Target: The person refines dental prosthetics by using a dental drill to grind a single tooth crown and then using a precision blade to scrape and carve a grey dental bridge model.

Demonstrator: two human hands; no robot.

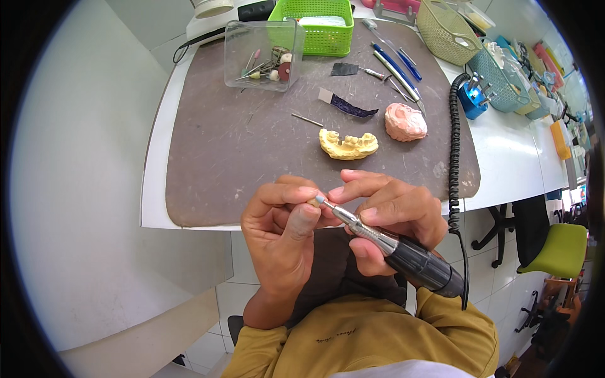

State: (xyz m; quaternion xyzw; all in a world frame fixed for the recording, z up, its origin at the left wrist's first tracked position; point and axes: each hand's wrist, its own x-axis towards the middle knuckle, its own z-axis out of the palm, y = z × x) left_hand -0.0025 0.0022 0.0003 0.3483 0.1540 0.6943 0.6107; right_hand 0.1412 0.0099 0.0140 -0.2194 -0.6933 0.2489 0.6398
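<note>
Left fingers [282,194] pinch a tan piece [313,202], right fingers [398,206] a handpiece [389,244] (corded).

The left grip [280,217] covers most of the small tan piece [312,202]; its full shape cannot be determined. Contact between this piece and the grey-blue bit [320,199] is too small to verify. The right grip [403,208] conceals part of the handpiece [417,261]. The upper edge crops the green basket [342,39]. Objects [549,58] near the right rim are blurred

Left hand [280,217] pinches (thumb [299,225] extended); right hand [406,208] grips close beside, fingers [368,185] bent.
</note>
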